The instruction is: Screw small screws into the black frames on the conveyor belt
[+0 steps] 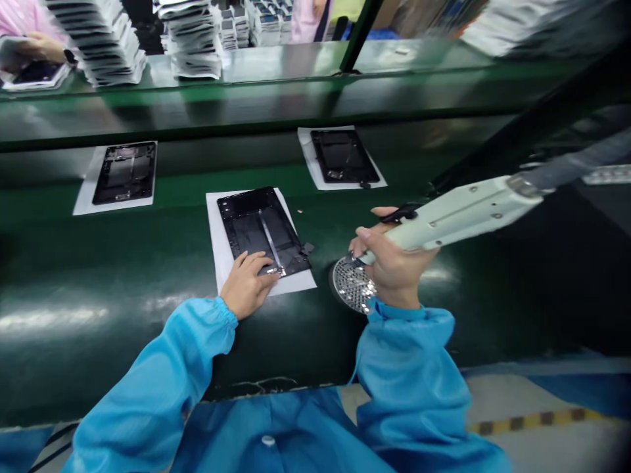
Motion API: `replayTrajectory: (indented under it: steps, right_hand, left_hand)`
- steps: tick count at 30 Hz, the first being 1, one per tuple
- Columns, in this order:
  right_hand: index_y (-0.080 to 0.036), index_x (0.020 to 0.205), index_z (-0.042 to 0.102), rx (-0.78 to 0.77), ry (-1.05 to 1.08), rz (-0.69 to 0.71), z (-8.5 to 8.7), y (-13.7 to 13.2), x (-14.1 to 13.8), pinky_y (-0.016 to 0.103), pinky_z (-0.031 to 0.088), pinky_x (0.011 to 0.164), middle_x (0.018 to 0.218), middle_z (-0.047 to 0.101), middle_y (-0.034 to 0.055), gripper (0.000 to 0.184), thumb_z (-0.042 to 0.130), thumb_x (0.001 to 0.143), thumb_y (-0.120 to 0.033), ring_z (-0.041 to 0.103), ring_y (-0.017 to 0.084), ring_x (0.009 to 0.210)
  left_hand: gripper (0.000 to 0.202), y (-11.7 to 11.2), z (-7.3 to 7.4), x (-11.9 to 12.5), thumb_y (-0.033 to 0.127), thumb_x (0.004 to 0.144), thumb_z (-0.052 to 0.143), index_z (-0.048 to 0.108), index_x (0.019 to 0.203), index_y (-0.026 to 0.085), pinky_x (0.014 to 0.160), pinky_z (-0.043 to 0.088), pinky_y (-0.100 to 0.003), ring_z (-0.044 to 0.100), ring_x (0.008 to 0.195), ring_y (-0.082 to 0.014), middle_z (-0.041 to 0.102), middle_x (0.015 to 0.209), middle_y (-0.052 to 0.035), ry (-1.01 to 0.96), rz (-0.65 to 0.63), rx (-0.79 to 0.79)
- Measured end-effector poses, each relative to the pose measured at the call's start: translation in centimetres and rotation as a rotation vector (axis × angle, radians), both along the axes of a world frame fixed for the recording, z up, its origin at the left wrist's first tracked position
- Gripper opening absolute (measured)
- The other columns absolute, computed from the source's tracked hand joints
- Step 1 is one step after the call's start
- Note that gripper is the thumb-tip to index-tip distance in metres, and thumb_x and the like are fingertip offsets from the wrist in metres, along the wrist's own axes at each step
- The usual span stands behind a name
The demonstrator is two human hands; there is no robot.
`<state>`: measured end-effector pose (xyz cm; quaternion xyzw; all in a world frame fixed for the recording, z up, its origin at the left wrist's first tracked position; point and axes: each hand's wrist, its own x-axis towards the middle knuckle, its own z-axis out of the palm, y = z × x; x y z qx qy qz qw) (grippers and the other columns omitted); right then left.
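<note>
A black tablet frame [261,230] lies on a white sheet [219,243] on the green conveyor belt [123,276]. My left hand [246,284] rests flat on the frame's near left corner, fingers together. My right hand [392,259] grips a pale electric screwdriver [458,211] that slants up to the right, with a cable at its far end. The driver's tip is down over a round metal screw dish [351,284] just right of the sheet. Both my arms wear blue sleeves.
Two more black frames on white sheets [125,172] [342,156] lie further along the belt. Behind it, a shelf carries stacks of trays [106,39]. A co-worker's hand [42,46] shows at the far left. A dark bar [532,125] slants at the right.
</note>
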<state>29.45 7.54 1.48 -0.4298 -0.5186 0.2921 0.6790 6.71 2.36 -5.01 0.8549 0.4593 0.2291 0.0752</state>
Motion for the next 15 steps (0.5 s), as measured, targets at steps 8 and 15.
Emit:
replayTrajectory:
  steps: [8, 15]
  right_hand:
    - [-0.023, 0.087, 0.06, -0.032, 0.017, -0.09, -2.4, 1.3, 2.0, 0.031, 0.048, 0.043, 0.043, 0.052, -0.0101, 0.026, 0.073, 0.065, -0.021, 0.049, 0.013, 0.034]
    - [-0.022, 0.088, 0.06, -0.029, 0.03, -0.061, -2.9, 1.9, 1.7, 0.028, 0.046, 0.041, 0.044, 0.053, -0.0114, 0.026, 0.071, 0.066, -0.016, 0.049, 0.011, 0.034]
  left_hand:
    - [0.023, 0.0, 0.1, -0.4, 0.024, 0.092, 0.052, 0.073, 0.1, 0.025, 0.104, 0.038, -0.054, 0.053, 0.121, -0.0277, 0.064, 0.117, -0.009, -0.005, 0.0, 0.042]
    - [0.024, 0.1, 0.2, -0.7, 0.025, 0.093, 0.051, 0.074, 0.099, 0.023, 0.101, 0.041, -0.055, 0.054, 0.12, -0.0292, 0.065, 0.116, -0.0107, 0.005, -0.021, 0.09]
